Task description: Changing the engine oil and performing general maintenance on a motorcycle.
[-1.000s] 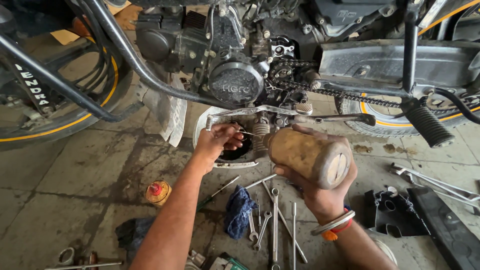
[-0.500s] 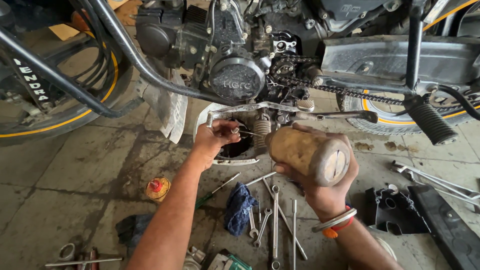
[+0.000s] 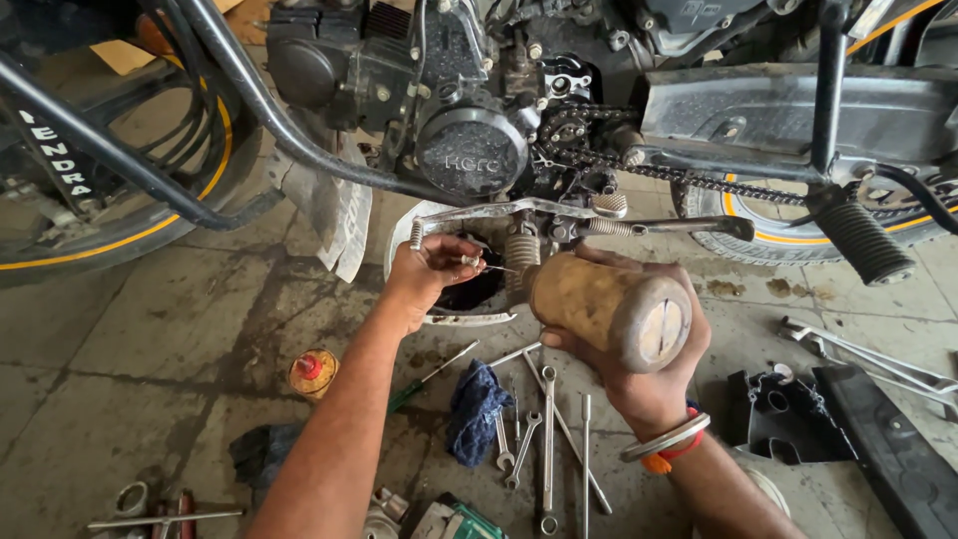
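My right hand (image 3: pixel 654 384) grips a grimy brown cylindrical can (image 3: pixel 609 309), tipped on its side with its thin spout toward the left. My left hand (image 3: pixel 431 271) pinches a small metal part right at the spout tip, just under the motorcycle's engine (image 3: pixel 469 150). Both hands hover over a shallow white basin (image 3: pixel 454 317) holding dark liquid on the floor. The bike's drive chain (image 3: pixel 649 170) runs above the can. The part between the left fingers is too small to identify.
Several spanners (image 3: pixel 549 439) and a blue rag (image 3: pixel 474 409) lie on the concrete floor below my hands. A small orange capped bottle (image 3: pixel 312 371) stands at the left. A black footpeg (image 3: pixel 863 245) juts out at the right, with black plastic covers (image 3: pixel 798 414) beneath it.
Both hands stay in nearly the same place; the can has tipped slightly and the left fingers have closed in nearer the spout.
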